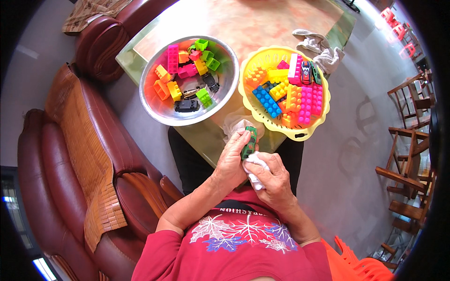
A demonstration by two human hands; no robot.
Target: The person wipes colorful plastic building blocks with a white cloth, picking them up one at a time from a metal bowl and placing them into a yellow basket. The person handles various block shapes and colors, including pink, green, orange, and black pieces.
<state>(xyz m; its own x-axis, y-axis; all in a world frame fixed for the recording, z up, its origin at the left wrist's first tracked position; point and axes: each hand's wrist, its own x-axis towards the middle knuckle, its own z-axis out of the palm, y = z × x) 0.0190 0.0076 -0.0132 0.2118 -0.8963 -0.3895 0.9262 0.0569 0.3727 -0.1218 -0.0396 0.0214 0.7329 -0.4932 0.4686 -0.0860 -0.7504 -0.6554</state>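
Between the thumb and fingers of my left hand (pixel 229 159) is a green toy car (pixel 250 141). My right hand (pixel 276 177) grips a bunched white cloth (pixel 257 169), which meets the near end of the car. Past my hands, on the left, stands a metal bowl (pixel 149 107) with plastic building blocks and several toy cars, among them a black one (pixel 186 105). To its right a yellow plastic basket (pixel 249 100) holds blocks in blue, pink, yellow and orange. Two more toy cars, one of them dark with red (pixel 306 72), lie at its right side.
Both containers stand on a marble-patterned table (pixel 225 21). A pale crumpled cloth (pixel 232 123) lies at its near corner, grey cloths (pixel 328 58) at its right edge. A red leather sofa (pixel 52 151) is on my left; wooden stools (pixel 407 158) stand on the right.
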